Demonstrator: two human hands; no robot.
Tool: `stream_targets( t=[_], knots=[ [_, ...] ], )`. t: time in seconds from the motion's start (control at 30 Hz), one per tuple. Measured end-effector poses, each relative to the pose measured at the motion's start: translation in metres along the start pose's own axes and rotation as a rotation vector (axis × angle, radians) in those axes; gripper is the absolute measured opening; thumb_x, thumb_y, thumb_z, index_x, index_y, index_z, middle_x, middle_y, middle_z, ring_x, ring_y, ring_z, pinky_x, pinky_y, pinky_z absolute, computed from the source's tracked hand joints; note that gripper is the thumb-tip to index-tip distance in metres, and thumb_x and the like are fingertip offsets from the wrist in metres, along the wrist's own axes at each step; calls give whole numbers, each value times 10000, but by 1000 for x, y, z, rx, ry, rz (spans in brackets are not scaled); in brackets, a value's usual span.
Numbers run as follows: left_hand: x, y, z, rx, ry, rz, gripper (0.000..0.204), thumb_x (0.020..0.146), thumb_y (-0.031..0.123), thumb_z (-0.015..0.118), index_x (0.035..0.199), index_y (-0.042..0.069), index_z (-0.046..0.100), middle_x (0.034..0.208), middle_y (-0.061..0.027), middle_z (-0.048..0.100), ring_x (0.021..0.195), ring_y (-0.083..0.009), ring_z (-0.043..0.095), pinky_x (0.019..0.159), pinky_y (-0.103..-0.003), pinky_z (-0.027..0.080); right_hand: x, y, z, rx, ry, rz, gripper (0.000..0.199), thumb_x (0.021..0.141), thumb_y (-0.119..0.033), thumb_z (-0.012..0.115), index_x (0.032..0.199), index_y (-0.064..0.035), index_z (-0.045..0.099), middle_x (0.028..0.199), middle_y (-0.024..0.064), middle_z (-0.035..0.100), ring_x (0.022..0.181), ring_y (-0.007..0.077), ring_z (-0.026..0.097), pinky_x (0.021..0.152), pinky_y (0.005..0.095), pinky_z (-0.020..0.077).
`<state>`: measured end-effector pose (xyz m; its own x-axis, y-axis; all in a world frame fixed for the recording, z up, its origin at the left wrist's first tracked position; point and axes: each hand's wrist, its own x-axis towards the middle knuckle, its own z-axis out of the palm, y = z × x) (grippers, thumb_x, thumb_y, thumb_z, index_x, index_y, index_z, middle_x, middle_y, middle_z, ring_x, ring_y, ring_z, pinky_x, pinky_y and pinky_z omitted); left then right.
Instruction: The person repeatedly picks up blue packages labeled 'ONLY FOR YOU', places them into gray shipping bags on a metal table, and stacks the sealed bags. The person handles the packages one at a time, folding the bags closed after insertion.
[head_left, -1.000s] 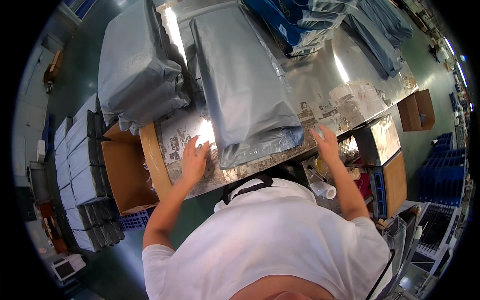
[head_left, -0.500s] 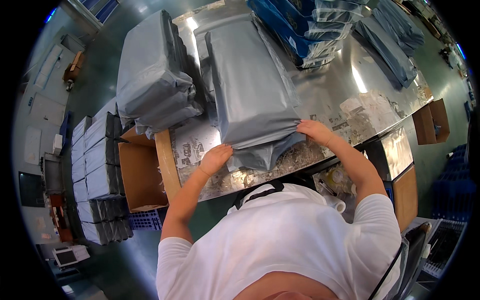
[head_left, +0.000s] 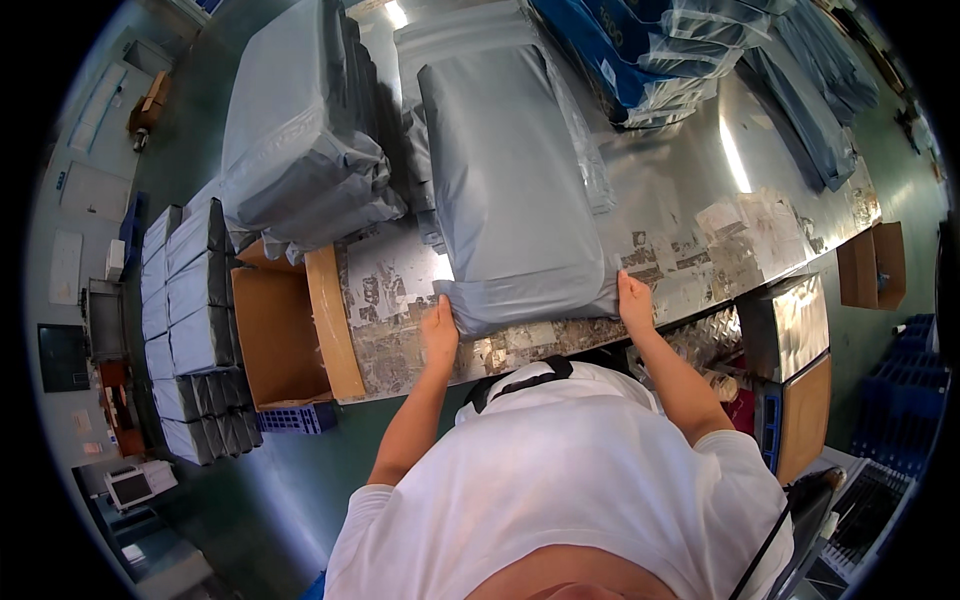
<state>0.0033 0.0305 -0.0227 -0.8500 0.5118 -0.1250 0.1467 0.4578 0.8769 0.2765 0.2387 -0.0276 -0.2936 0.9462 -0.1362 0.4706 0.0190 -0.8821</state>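
Observation:
A grey plastic mailing bag, filled out flat and rectangular, lies in front of me on the metal-topped table. My left hand pinches the near left corner of its loose end. At the near right corner, my right hand has its fingers closed on the same edge. Between the two hands the end of the bag is drawn out wide and lies fairly smooth. Under and behind this bag lie more grey bags, partly covered by it.
A tall stack of filled grey bags stands left of the work. Blue bags in clear plastic are piled at the far right. An open cardboard box adjoins the table's left end. Grey packages are stacked on the floor at left.
Both hands have moved nearer to me and slightly outward, to the bag's corners. The bag's near end, bunched up before, is now drawn flat over the table edge area.

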Motion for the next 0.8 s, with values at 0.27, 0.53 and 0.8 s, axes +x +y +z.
stream_targets(
  t=[0.27, 0.53, 0.8],
  knots=[
    [3, -46, 24, 226, -125, 263, 430, 881, 315, 376, 696, -40, 533, 639, -211, 528, 624, -326, 542, 580, -428, 397, 22, 16, 13, -214, -292, -135, 357, 860, -261, 434, 691, 47, 494, 553, 212, 448, 499, 293, 483, 510, 395, 370],
    [38, 17, 29, -58, 265, 242, 196, 791, -1, 468, 982, 11, 508, 872, -171, 530, 817, -308, 520, 736, -371, 419, 87, 22, 49, 376, -181, -49, 374, 886, -295, 434, 1155, -36, 451, 1039, 82, 524, 900, 191, 516, 774, 308, 428],
    [30, 101, 8, -1218, -521, -631, 537, 823, 281, 518, 1258, 13, 352, 1108, -150, 525, 1018, -237, 528, 880, -318, 418, 54, -95, 28, 994, -695, 485, 668, 827, -566, 388, 1279, -74, 390, 1243, 139, 460, 1093, 295, 483, 899, 412, 422]
  ],
)
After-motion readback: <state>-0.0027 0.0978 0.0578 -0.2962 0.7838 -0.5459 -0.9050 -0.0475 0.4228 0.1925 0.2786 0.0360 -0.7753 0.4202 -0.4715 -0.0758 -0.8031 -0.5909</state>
